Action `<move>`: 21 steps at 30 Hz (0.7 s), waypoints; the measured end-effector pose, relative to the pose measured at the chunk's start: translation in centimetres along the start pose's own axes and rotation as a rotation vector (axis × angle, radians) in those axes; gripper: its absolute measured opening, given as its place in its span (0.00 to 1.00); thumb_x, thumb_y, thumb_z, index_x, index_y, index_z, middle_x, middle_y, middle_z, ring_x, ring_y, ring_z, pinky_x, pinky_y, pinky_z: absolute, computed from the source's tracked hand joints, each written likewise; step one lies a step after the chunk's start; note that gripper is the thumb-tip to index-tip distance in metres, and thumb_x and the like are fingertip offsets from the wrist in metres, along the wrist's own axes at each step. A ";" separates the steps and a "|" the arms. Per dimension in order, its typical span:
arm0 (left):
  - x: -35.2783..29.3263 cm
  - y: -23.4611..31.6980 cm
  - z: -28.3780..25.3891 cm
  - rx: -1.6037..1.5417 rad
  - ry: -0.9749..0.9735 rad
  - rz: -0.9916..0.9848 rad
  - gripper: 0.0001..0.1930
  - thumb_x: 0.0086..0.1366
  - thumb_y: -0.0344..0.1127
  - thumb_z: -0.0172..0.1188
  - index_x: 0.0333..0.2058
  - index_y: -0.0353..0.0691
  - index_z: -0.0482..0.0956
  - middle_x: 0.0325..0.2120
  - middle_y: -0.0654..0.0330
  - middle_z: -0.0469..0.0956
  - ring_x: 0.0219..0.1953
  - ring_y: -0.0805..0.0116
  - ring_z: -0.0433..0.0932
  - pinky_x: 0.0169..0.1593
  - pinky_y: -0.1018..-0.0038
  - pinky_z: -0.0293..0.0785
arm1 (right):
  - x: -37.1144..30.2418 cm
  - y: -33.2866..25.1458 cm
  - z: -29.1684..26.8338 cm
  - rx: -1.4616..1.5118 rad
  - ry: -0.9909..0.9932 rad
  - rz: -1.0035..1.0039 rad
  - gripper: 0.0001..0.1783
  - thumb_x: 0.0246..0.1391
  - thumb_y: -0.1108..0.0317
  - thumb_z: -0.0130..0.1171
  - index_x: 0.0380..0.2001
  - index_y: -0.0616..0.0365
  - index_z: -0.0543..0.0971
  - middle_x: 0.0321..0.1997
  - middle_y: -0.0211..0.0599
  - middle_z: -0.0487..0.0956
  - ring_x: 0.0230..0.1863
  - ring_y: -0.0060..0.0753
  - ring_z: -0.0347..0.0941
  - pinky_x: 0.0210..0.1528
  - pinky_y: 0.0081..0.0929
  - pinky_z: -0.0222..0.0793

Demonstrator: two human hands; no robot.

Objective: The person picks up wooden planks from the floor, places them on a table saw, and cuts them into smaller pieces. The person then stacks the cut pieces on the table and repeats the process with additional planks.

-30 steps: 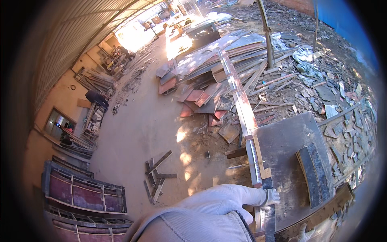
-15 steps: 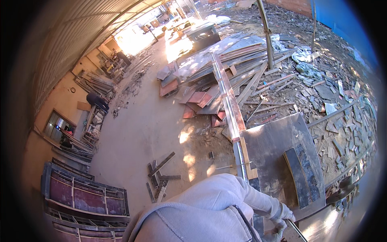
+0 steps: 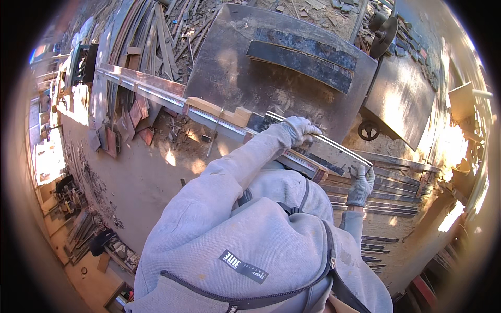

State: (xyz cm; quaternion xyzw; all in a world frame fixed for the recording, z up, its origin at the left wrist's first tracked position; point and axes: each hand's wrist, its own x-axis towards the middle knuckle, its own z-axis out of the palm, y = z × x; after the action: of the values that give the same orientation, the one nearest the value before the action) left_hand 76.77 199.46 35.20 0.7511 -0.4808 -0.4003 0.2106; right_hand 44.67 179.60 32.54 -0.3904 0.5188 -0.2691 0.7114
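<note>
Both my hands wear pale work gloves. My left hand (image 3: 300, 130) is closed around the middle part of a long, narrow strip with pale edges (image 3: 339, 146), above the near edge of a dark metal table (image 3: 219, 62). My right hand (image 3: 361, 182) grips the strip's right end, off the table's near right side. The strip slants from upper left to lower right; I cannot tell its material. Beside my left forearm runs a long rail with a measuring scale (image 3: 172, 97), with a wooden block (image 3: 209, 107) against it. Two dark boards (image 3: 305, 65) lie farther back on the table.
A round wheel (image 3: 384, 37) stands behind the table's right corner, and a handwheel (image 3: 368, 130) sits below a brown side panel (image 3: 402, 94). Several dark strips (image 3: 386, 193) are stacked at right. Scrap boards (image 3: 156, 41) pile up at the far left.
My view has swung right and down toward the table. The strip and both hands now show fully; before, the hands were at the lower edge with only part of a strip visible.
</note>
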 end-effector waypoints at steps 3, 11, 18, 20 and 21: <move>-0.7 -1.5 0.4 0.162 0.010 0.016 0.20 0.72 0.43 0.65 0.62 0.59 0.83 0.50 0.57 0.82 0.56 0.52 0.78 0.63 0.57 0.74 | -0.2 2.5 1.3 -0.145 0.141 0.018 0.20 0.65 0.67 0.72 0.57 0.58 0.81 0.47 0.34 0.85 0.44 0.27 0.83 0.47 0.29 0.85; -5.1 -4.5 1.3 0.275 0.143 0.007 0.21 0.66 0.48 0.69 0.56 0.51 0.85 0.51 0.62 0.82 0.59 0.55 0.76 0.64 0.58 0.72 | -1.8 2.2 3.1 -0.918 -0.053 -0.018 0.20 0.64 0.53 0.71 0.42 0.62 0.87 0.36 0.33 0.87 0.36 0.27 0.81 0.40 0.31 0.76; -5.5 -5.8 0.6 0.224 0.136 -0.009 0.24 0.60 0.50 0.70 0.53 0.47 0.86 0.50 0.56 0.82 0.58 0.53 0.77 0.64 0.59 0.74 | -1.9 1.5 4.3 -1.547 -0.094 -0.262 0.26 0.65 0.42 0.63 0.34 0.57 0.83 0.37 0.54 0.84 0.44 0.61 0.81 0.47 0.56 0.74; -5.2 -5.9 0.9 0.218 0.165 -0.015 0.22 0.58 0.47 0.73 0.49 0.45 0.86 0.47 0.56 0.83 0.55 0.52 0.79 0.62 0.58 0.75 | -1.6 1.7 3.9 -1.542 -0.060 -0.206 0.25 0.62 0.42 0.67 0.40 0.56 0.83 0.40 0.53 0.84 0.45 0.61 0.81 0.50 0.55 0.76; -5.2 -5.8 1.0 0.203 0.165 -0.065 0.21 0.58 0.46 0.75 0.48 0.45 0.85 0.47 0.57 0.84 0.54 0.52 0.79 0.61 0.58 0.75 | -1.6 1.7 3.5 -1.471 -0.023 -0.215 0.28 0.58 0.43 0.71 0.49 0.55 0.83 0.46 0.53 0.83 0.50 0.59 0.81 0.54 0.52 0.76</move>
State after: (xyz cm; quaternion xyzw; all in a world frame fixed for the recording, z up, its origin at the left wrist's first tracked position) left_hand 78.04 206.79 32.56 0.8142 -0.4753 -0.2931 0.1590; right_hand 47.41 182.79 32.54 -0.8172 0.5165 0.0838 0.2415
